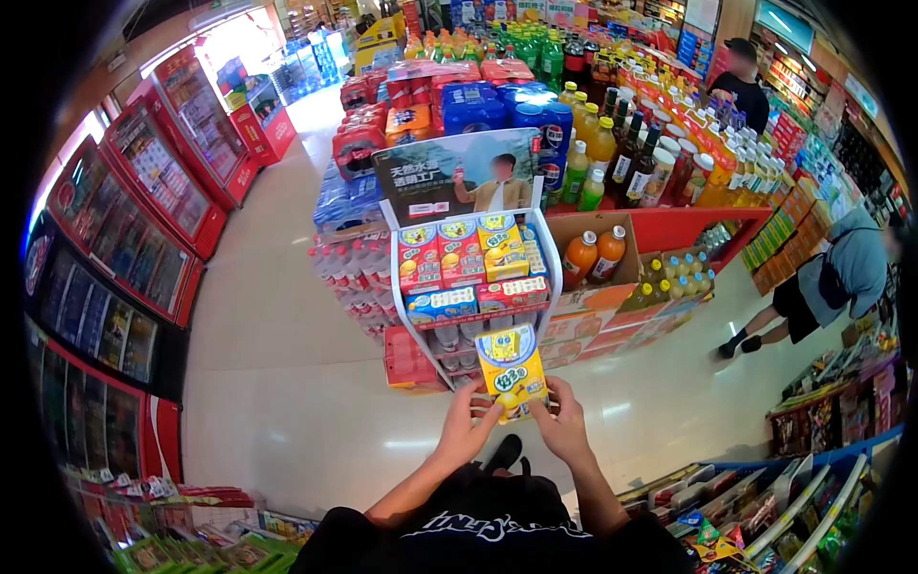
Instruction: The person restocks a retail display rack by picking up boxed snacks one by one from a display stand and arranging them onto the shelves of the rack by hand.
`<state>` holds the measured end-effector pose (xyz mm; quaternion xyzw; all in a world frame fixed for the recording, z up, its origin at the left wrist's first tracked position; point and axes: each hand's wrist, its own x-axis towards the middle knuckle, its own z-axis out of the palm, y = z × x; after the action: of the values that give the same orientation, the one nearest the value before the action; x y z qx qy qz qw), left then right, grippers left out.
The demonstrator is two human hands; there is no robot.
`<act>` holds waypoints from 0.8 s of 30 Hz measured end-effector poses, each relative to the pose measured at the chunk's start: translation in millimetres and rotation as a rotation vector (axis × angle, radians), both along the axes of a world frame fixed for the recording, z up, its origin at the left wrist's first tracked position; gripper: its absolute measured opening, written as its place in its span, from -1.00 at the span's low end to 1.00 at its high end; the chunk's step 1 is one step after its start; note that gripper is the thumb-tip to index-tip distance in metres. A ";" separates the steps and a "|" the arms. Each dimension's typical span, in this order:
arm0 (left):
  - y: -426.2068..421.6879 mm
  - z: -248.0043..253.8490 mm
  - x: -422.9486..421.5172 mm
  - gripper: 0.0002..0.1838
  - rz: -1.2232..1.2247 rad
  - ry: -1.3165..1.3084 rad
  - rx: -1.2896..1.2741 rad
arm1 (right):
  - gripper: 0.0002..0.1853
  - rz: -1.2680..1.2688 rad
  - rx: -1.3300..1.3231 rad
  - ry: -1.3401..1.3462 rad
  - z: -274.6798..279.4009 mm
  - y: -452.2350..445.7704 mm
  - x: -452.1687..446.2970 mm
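Observation:
A yellow snack box [513,368] with a cartoon sponge face on its front is held upright before me. My left hand [470,418] grips its lower left side, thumb on the front. On the lower right side, my right hand [562,417] closes in the same way. Just beyond the box stands a white display rack [400,277]. Its upper shelf bears red snack boxes [459,253] and a yellow snack box [503,247], with blue and red boxes lying flat in front. An advertising board [454,177] tops the rack.
Shrink-wrapped drink packs [473,107] and rows of bottles [631,163] are stacked behind the rack. Glass-door fridges [158,177] line the left. A person in blue [854,263] is at the right, another in a black cap [741,86] farther back. Snack shelves [784,507] lie near me, lower right.

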<state>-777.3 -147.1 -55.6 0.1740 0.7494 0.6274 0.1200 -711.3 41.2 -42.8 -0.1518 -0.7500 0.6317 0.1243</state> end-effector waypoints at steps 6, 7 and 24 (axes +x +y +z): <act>54.2 6.9 -76.8 -0.39 -0.057 -0.095 0.014 | -0.43 -0.113 -0.059 0.049 11.3 33.4 -55.9; 64.5 3.7 -90.9 -0.38 -0.073 -0.108 0.062 | -0.43 -0.141 -0.075 0.046 8.6 39.4 -65.0; 135.2 18.7 -271.2 -0.40 -0.293 0.477 -0.238 | -0.50 -0.372 0.627 -0.065 57.1 72.6 -238.9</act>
<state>-1048.5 -11.9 -36.8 0.4073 0.7917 0.4526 0.0491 -950.2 113.8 14.3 -0.2602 -0.8702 0.3326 0.2537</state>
